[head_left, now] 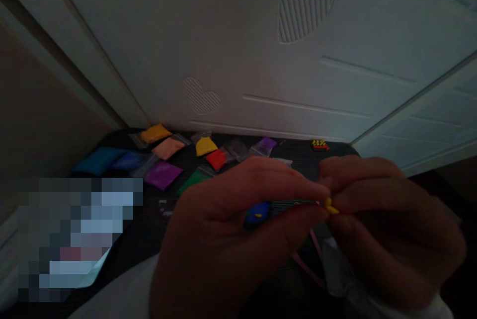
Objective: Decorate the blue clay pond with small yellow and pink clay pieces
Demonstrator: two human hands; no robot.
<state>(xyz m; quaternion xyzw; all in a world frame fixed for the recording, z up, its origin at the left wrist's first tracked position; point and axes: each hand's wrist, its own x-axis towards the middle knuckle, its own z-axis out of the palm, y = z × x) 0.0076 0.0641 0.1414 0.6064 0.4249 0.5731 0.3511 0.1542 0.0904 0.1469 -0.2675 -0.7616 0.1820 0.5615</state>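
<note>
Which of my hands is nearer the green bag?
Left. The left hand partly hides the green bag from view; the right hand is well off to its right.

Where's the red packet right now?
Head view, just left of centre: the red packet lies on the dark table, beside the yellow packet's right edge, beyond the left hand.

You face a pale panel (238, 45) with ridged hearts (306, 8), dimly lit, rising behind your dark table (136, 239).
</note>
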